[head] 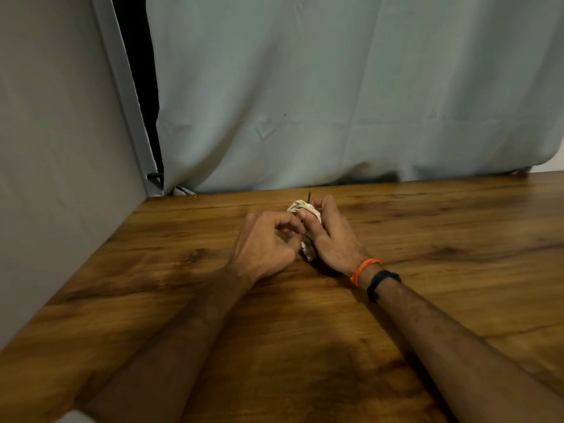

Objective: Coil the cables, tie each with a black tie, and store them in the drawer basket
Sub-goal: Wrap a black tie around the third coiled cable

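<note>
Two hands tying up a white cable

The right hand [331, 236] wraps around the coiled white cable [305, 209] just above the wooden table [457, 270]; the left hand [268, 239] pinches the thin black tie [309, 196] beside it. The cable looks light and bendy, so squeeze the bundle's middle.

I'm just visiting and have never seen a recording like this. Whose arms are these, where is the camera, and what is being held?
No machine here: a person works with bare hands, filmed by one camera worn on the head, looking down and forward. The right hand grips a coiled white cable; the left hand pinches at it, where a thin black tie sticks up. Both rest over a wooden table. The right wrist wears an orange thread band and a dark band. A pale curtain hangs behind.
</note>
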